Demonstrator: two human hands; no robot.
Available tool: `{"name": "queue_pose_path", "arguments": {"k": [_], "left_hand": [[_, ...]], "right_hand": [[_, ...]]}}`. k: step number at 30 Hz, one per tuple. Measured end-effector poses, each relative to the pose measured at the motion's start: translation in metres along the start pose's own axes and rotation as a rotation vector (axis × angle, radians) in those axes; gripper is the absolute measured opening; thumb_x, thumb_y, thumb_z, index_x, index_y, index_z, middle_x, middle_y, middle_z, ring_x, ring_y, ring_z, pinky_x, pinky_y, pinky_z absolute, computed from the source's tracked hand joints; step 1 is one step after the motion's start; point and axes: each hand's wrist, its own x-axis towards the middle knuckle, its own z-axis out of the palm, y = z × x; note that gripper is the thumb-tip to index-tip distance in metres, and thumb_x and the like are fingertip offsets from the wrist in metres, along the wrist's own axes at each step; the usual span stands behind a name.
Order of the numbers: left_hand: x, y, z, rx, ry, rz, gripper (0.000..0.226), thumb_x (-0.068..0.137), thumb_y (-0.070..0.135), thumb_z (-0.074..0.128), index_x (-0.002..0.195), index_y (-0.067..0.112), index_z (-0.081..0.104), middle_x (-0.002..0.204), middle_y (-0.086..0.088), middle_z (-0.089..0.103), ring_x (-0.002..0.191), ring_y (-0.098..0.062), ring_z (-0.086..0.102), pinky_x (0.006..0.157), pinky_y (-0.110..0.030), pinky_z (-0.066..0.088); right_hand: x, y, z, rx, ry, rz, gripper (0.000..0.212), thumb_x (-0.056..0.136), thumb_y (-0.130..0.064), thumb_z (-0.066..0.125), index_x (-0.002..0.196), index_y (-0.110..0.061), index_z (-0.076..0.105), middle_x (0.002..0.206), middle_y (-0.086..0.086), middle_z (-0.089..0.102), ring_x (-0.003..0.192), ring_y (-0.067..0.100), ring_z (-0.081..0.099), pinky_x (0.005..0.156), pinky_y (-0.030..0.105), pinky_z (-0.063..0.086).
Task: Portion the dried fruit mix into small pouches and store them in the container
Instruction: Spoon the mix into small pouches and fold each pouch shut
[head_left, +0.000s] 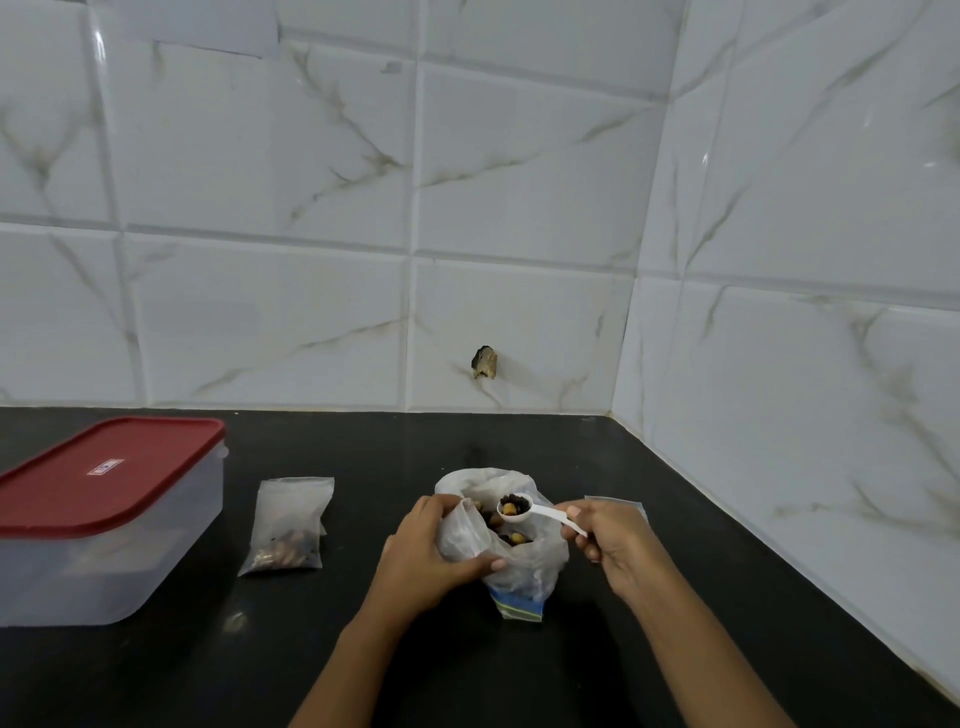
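Note:
A clear plastic bag of dried fruit mix (524, 564) stands open on the black counter, with a blue and green zip strip at its lower end. My left hand (428, 551) grips the bag's left side and holds its mouth open. My right hand (610, 540) pinches the handle of a small white scoop (519, 508). The scoop's bowl is heaped with dark and yellow pieces and hovers over the bag's mouth. A small filled pouch (288, 525) lies to the left. At far left a clear container with a red lid (98, 514) sits closed.
The black counter (363, 649) meets white marble-look tiled walls at the back and on the right, forming a corner. A flat clear pouch (621, 505) peeks out behind my right hand. A chipped hole (484, 362) marks the back wall.

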Motion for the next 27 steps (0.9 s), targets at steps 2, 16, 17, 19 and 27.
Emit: {"name": "queue_pose_path", "arguments": {"k": [2, 16, 17, 19, 27], "left_hand": [[0.0, 0.001, -0.001, -0.005, 0.03, -0.022, 0.065, 0.046, 0.071, 0.071, 0.101, 0.047, 0.048, 0.104, 0.022, 0.056, 0.101, -0.002, 0.055, 0.092, -0.034, 0.048], [-0.005, 0.01, -0.006, -0.258, 0.039, -0.064, 0.039, 0.066, 0.027, 0.084, 0.099, 0.024, 0.063, 0.091, 0.005, 0.071, 0.083, -0.002, 0.067, 0.07, -0.016, 0.052], [-0.005, 0.01, -0.007, -0.278, 0.048, -0.065, 0.038, 0.066, 0.026, 0.083, 0.098, 0.023, 0.064, 0.09, 0.004, 0.071, 0.083, -0.004, 0.067, 0.07, -0.016, 0.052], [-0.006, 0.011, -0.008, -0.317, 0.048, -0.066, 0.037, 0.067, 0.025, 0.083, 0.098, 0.022, 0.064, 0.091, 0.003, 0.072, 0.084, -0.006, 0.068, 0.072, -0.019, 0.054], [-0.005, 0.008, -0.006, -0.378, 0.079, -0.068, 0.048, 0.06, 0.036, 0.082, 0.102, 0.025, 0.062, 0.097, 0.003, 0.069, 0.092, -0.013, 0.067, 0.078, -0.029, 0.057]], "right_hand": [[-0.007, -0.005, -0.003, -0.01, -0.007, -0.038, 0.027, 0.096, -0.003, 0.04, 0.098, -0.002, 0.067, 0.064, 0.005, 0.053, 0.052, 0.008, 0.037, 0.044, 0.016, 0.029], [-0.041, -0.009, 0.032, -0.665, -0.082, -0.731, 0.026, 0.092, -0.007, 0.049, 0.098, -0.018, 0.072, 0.095, 0.002, 0.068, 0.084, 0.012, 0.062, 0.074, 0.023, 0.049], [-0.042, -0.007, 0.032, -0.768, -0.075, -0.864, 0.029, 0.09, -0.004, 0.048, 0.1, -0.016, 0.072, 0.099, 0.003, 0.067, 0.09, 0.016, 0.061, 0.078, 0.026, 0.047], [-0.04, -0.003, 0.032, -0.938, -0.057, -1.117, 0.023, 0.083, -0.009, 0.055, 0.094, -0.017, 0.073, 0.094, 0.0, 0.069, 0.087, 0.018, 0.063, 0.075, 0.023, 0.049], [-0.034, 0.007, 0.024, -0.907, 0.011, -1.389, 0.028, 0.08, -0.033, 0.052, 0.084, -0.017, 0.074, 0.084, -0.007, 0.073, 0.085, 0.006, 0.061, 0.081, 0.013, 0.044]]}}
